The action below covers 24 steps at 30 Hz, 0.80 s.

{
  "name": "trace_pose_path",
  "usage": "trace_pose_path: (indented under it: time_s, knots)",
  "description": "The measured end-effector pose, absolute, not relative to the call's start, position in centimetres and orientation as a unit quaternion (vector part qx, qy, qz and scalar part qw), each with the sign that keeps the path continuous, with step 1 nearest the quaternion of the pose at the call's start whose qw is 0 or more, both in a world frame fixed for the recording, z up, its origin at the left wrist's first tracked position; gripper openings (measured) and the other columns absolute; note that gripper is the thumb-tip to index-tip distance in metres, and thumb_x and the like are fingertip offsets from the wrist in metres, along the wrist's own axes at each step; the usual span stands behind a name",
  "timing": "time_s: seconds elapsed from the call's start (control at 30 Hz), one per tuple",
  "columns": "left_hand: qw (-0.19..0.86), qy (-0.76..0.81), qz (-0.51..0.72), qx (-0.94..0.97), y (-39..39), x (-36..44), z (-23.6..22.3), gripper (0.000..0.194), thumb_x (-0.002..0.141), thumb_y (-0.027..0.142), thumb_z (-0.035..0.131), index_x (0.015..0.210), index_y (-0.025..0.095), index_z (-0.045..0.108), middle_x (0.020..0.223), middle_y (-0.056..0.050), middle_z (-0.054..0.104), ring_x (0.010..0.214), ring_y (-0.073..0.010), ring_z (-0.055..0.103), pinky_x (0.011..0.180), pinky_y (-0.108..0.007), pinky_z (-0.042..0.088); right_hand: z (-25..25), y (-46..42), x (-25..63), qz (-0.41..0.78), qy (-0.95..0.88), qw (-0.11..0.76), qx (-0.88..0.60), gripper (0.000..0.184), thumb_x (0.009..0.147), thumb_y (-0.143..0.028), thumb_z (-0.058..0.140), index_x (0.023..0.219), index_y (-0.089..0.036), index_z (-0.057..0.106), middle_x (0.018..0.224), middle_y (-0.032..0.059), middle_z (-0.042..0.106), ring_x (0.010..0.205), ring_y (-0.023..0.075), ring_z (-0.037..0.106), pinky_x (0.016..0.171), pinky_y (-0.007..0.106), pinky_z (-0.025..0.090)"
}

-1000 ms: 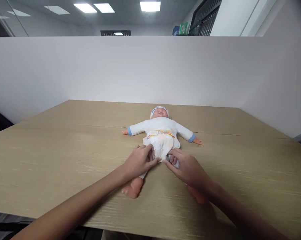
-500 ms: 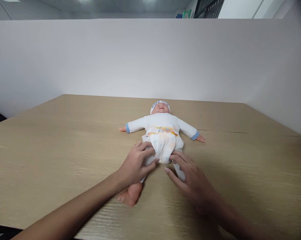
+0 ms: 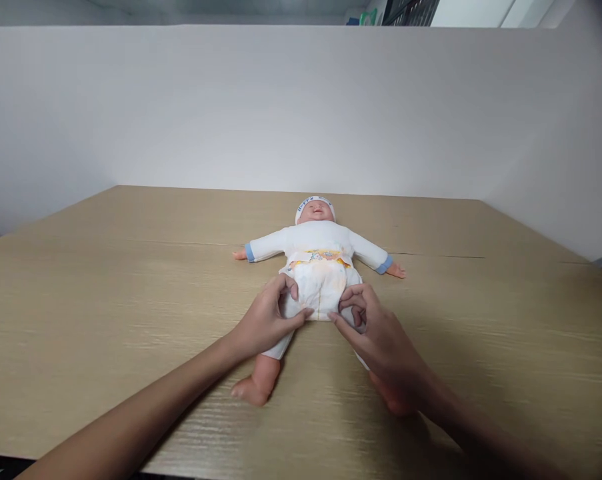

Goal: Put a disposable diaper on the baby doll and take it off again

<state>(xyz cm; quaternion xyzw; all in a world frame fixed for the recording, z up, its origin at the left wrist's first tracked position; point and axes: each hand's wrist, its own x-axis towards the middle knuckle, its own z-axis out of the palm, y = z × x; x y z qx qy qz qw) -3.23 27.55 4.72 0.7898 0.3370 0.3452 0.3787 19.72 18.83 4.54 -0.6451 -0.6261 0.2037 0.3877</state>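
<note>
A baby doll (image 3: 317, 239) in a white long-sleeved top and cap lies on its back on the wooden table (image 3: 131, 300), arms spread. It wears a white diaper (image 3: 321, 287) with a yellow printed waistband. My left hand (image 3: 268, 320) grips the diaper's left leg edge at the doll's thigh, thumb and fingers pinched on the fabric. My right hand (image 3: 375, 337) pinches the diaper's right leg edge, fingers curled. The doll's bare left foot (image 3: 251, 388) shows below my left hand; the other leg is mostly hidden under my right wrist.
A white partition wall (image 3: 301, 107) stands behind the table and along its right side. The table's near edge runs along the bottom of the view.
My right hand has closed in from flat fingers to a pinch on the diaper's right edge. My left hand shifted slightly up the doll's thigh. The camera tilted down a little.
</note>
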Motion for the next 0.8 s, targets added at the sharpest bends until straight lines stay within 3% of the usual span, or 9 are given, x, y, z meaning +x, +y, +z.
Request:
trace_pose_path:
  time_s: [0.1, 0.2, 0.43, 0.63, 0.8]
  knots:
    - [0.427, 0.350, 0.373, 0.746, 27.6, -3.2, 4.2, 0.040, 0.087, 0.037, 0.083, 0.100, 0.024, 0.048, 0.097, 0.001, 0.059, 0.088, -0.0179, 0.058, 0.080, -0.031, 0.047, 4.6, 18.8, 20.4, 0.185, -0.615, 0.395, -0.656, 0.029, 0.094, -0.048, 0.075, 0.107, -0.026, 0.062, 0.097, 0.0021, 0.080, 0.064, 0.0189, 0.060, 0.066, 0.034, 0.046]
    - [0.446, 0.371, 0.393, 0.714, 27.3, -3.3, 4.0, 0.043, 0.082, 0.037, 0.089, 0.107, 0.023, 0.057, 0.106, -0.002, 0.067, 0.095, -0.0202, 0.066, 0.087, -0.034, 0.051, 4.8, 18.6, 20.9, 0.161, -0.634, 0.376, -0.656, 0.024, 0.097, -0.050, 0.074, 0.102, -0.028, 0.070, 0.098, 0.0027, 0.082, 0.070, 0.0225, 0.065, 0.069, 0.036, 0.048]
    - [0.377, 0.392, 0.301, 0.784, 27.3, -3.6, 5.3, 0.025, 0.095, 0.048, 0.078, 0.103, 0.025, 0.079, 0.105, -0.004, 0.079, 0.103, -0.0280, 0.069, 0.098, -0.044, 0.052, 4.5, 18.8, 20.5, 0.157, -0.688, 0.357, -0.612, 0.024, 0.102, -0.046, 0.066, 0.093, -0.026, 0.075, 0.104, 0.0065, 0.079, 0.099, 0.0297, 0.067, 0.091, 0.044, 0.052]
    - [0.560, 0.351, 0.284, 0.695, 27.6, -3.8, 6.0, 0.034, 0.099, 0.051, 0.072, 0.119, 0.024, 0.075, 0.123, -0.010, 0.080, 0.116, -0.0311, 0.072, 0.100, -0.048, 0.059, 4.7, 18.8, 20.5, 0.232, -0.628, 0.410, -0.619, 0.030, 0.103, -0.053, 0.066, 0.093, -0.026, 0.075, 0.093, 0.0047, 0.072, 0.093, 0.0269, 0.066, 0.081, 0.039, 0.052]
    - [0.562, 0.351, 0.288, 0.692, 28.1, -4.2, 5.5, 0.040, 0.098, 0.054, 0.075, 0.123, 0.024, 0.074, 0.119, -0.013, 0.080, 0.112, -0.0323, 0.074, 0.094, -0.049, 0.062, 4.7, 18.6, 20.6, 0.191, -0.635, 0.416, -0.622, 0.031, 0.102, -0.053, 0.068, 0.091, -0.026, 0.076, 0.098, 0.0061, 0.072, 0.091, 0.0260, 0.065, 0.077, 0.039, 0.051]
